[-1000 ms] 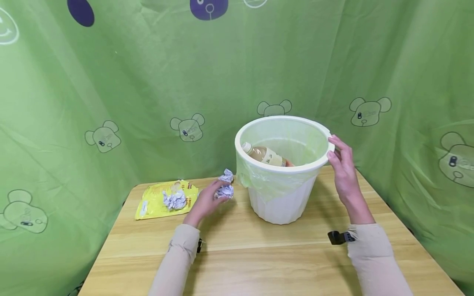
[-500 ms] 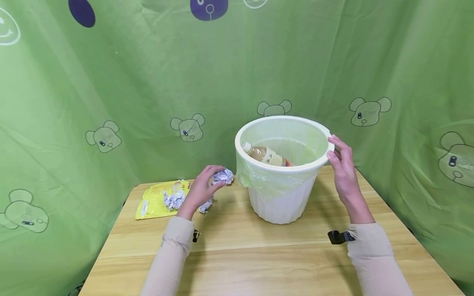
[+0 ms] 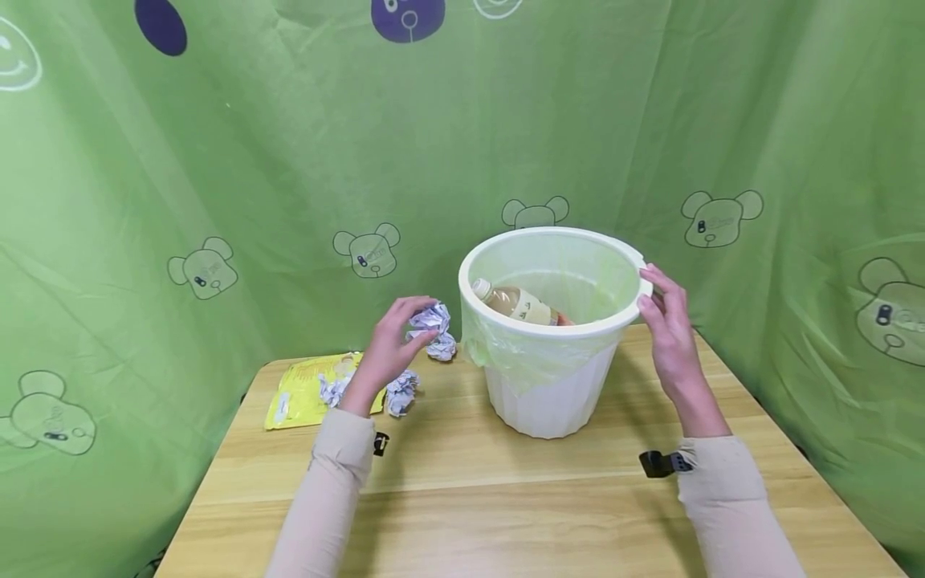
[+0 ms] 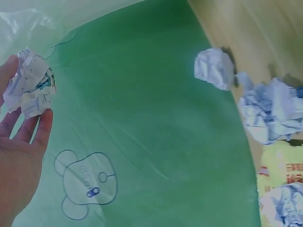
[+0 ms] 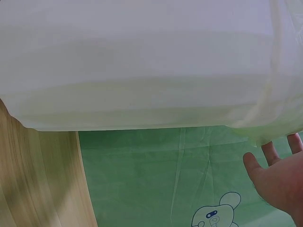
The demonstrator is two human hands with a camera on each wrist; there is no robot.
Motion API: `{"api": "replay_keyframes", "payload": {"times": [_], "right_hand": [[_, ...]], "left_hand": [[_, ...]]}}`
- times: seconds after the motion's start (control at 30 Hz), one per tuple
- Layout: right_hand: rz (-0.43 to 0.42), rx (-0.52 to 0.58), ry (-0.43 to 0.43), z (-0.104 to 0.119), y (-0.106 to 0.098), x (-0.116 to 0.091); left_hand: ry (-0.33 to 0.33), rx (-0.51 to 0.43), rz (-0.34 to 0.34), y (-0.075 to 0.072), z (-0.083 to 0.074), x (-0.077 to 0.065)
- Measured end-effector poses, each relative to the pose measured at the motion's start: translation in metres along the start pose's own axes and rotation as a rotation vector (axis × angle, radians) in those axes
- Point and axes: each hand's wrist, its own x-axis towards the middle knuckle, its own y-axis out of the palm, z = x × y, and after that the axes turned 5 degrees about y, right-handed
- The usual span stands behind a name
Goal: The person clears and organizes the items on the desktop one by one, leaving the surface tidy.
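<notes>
- We hold a crumpled paper ball (image 3: 429, 319) in our left hand (image 3: 390, 345), lifted off the surface (image 3: 506, 514); the thumb and fingers (image 4: 43, 126) are curled around it, grasping it just left of the bin.
- Our right hand (image 3: 672, 337) grips the right side of the white bin (image 3: 552, 413), with thumb and fingertips at its rim (image 3: 535, 327).
- The bin stands upright on the surface, lined with a pale green bag (image 3: 506, 353) that folds over the rim and hangs down outside.
- Inside it we see a capped bottle (image 3: 506, 299) of brownish drink, tilted, with a light label.
- A second paper ball (image 3: 442, 348) lies near the far edge of the surface, between the bin and our left hand.
- A third paper ball (image 3: 401, 392) lies just beside the yellow packet (image 3: 299, 393), which is flat on the surface.
- A fourth paper ball (image 3: 332, 392) rests on that packet, partly behind our left wrist.
- Behind everything we have a green curtain (image 3: 448, 144) printed with bear heads.
</notes>
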Motion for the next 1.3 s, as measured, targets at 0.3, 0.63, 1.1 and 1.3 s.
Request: {"api": "replay_keyframes", "payload": {"times": [0.3, 0.63, 1.1, 1.3], "right_hand": [[-0.001, 0.005, 0.004, 0.001, 0.0, 0.0], [0.0, 0.016, -0.004, 0.0, 0.0, 0.0], [-0.003, 0.022, -0.001, 0.001, -0.001, 0.0], [0.001, 0.006, 0.0, 0.002, 0.0, 0.0]], "left_hand": [[-0.003, -0.071, -0.1, -0.017, -0.017, 0.014], [0.041, -0.073, -0.146, -0.026, -0.034, 0.027], [0.087, -0.096, -0.172, -0.029, -0.052, 0.046], [0.112, -0.128, -0.184, -0.026, -0.062, 0.056]]}}
